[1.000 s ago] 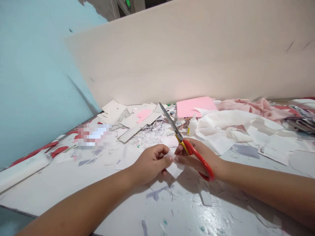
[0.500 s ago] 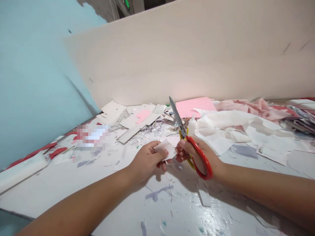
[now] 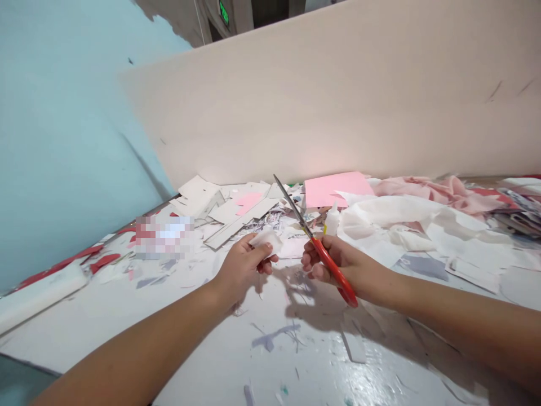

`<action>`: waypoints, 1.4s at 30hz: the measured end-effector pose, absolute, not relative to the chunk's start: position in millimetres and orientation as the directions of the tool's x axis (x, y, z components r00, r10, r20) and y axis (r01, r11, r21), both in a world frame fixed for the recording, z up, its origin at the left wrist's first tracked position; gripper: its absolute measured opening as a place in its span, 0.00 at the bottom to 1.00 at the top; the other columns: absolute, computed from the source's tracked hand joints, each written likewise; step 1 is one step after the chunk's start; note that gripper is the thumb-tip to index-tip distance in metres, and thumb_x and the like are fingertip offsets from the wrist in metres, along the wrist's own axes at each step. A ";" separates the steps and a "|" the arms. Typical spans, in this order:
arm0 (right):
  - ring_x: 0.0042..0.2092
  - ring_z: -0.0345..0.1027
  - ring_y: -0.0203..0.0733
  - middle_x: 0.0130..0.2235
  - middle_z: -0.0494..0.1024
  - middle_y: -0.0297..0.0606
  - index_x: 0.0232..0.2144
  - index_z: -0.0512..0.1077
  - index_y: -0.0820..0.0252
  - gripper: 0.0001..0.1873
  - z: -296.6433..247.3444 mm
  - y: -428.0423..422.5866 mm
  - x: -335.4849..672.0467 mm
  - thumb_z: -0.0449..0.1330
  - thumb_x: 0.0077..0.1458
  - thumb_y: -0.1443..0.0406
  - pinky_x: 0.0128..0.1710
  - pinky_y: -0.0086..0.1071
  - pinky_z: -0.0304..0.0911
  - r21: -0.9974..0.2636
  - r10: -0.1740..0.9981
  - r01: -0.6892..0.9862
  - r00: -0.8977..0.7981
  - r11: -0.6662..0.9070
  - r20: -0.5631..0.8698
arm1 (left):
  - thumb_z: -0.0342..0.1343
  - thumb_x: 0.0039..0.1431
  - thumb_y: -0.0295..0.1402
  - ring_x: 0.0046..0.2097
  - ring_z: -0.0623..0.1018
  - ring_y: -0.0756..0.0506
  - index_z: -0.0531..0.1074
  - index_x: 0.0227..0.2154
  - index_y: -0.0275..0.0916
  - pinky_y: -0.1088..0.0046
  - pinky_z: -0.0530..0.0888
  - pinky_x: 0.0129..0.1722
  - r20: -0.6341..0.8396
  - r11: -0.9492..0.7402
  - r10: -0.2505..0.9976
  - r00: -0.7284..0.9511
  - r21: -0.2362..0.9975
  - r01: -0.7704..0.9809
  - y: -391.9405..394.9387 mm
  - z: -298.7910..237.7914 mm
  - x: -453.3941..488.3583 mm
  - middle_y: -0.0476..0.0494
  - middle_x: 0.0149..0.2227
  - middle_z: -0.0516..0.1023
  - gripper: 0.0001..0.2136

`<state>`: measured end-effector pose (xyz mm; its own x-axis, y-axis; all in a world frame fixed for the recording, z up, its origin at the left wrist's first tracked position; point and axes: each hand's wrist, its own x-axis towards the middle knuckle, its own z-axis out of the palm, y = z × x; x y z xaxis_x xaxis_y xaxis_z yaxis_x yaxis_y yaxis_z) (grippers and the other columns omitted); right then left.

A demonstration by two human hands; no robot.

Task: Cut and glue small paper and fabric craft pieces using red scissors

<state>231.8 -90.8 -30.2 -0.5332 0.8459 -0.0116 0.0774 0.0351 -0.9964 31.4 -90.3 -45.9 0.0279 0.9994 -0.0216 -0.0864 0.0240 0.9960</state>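
My left hand (image 3: pixel 242 266) pinches a small piece of white paper (image 3: pixel 266 241) between thumb and fingers. My right hand (image 3: pixel 332 263) grips a pair of scissors (image 3: pixel 320 246) with red handles and long steel blades. The blades look closed and point up and to the left, passing above and to the right of the paper without touching it. Part of the scissors' handles is hidden by my right fingers. A gap of bare table separates my two hands.
A heap of white paper offcuts (image 3: pixel 240 217) and a pink card (image 3: pixel 333 190) lie ahead, beside a small white glue bottle (image 3: pixel 332 220). White sheets (image 3: pixel 389 220) and pink fabric (image 3: pixel 435 192) spread right. A beige board (image 3: pixel 321 96) stands behind the table (image 3: pixel 228 355).
My hands have moved apart, with the left hand carrying the paper away to the left. The scissors now lean further left, and the paper no longer sits near them.
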 end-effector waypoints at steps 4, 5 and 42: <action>0.36 0.63 0.40 0.33 0.66 0.36 0.31 0.63 0.58 0.29 -27.8 -92.7 239.2 0.65 0.32 0.47 0.38 0.35 0.63 -0.981 0.815 0.151 -0.579 0.119 0.010 | 0.57 0.47 0.33 0.19 0.68 0.56 0.66 0.28 0.37 0.81 0.64 0.20 -0.017 0.018 1.000 0.008 0.993 -0.118 -88.8 -45.6 30.4 0.50 0.21 0.72 0.07; 0.35 0.63 0.40 0.33 0.66 0.36 0.32 0.64 0.58 0.30 -28.7 -91.4 241.6 0.62 0.33 0.44 0.37 0.36 0.64 -0.980 0.810 0.141 -0.585 0.139 0.030 | 0.57 0.47 0.33 0.19 0.68 0.56 0.66 0.28 0.37 0.81 0.65 0.20 -0.013 0.014 1.000 0.012 0.992 -0.122 -88.7 -44.9 29.9 0.50 0.21 0.72 0.07; 0.35 0.61 0.41 0.33 0.65 0.35 0.32 0.63 0.57 0.20 -34.7 -94.5 229.6 0.62 0.42 0.52 0.33 0.35 0.58 -0.980 0.931 0.172 -0.364 0.100 0.031 | 0.56 0.49 0.36 0.21 0.72 0.52 0.58 0.29 0.40 0.80 0.64 0.21 -0.013 0.015 0.996 0.084 1.000 -0.027 -103.4 -41.6 42.0 0.50 0.21 0.75 0.11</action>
<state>229.6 -94.5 -34.7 -0.3639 0.9309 0.0306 0.1722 0.0996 -0.9800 42.0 -103.4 -41.6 0.0837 0.9964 -0.0131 -0.0271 0.0154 0.9995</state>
